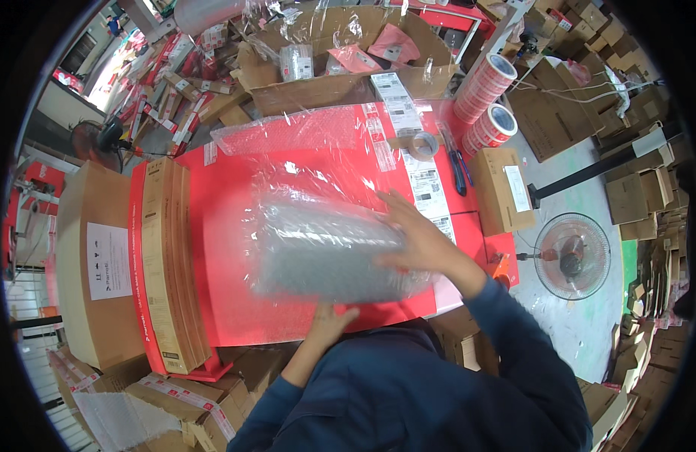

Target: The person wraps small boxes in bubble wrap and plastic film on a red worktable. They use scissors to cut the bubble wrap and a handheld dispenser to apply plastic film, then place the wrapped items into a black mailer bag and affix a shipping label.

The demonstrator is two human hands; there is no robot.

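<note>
Steadying, it seems, a blurred grey bundle (325,252) on clear bubble wrap (229,271) at the middle of the red table (201,181), with the right hand (419,235) spread-fingered over its right end and the left hand (331,324) by its near edge with thumb and fingers apart, perhaps touching, impossible to tell. Leaving open room leftward across flat wrap to the upright cartons (96,301), but crowded rightward by the label strip (428,188), and lying close to the near table edge.
</note>
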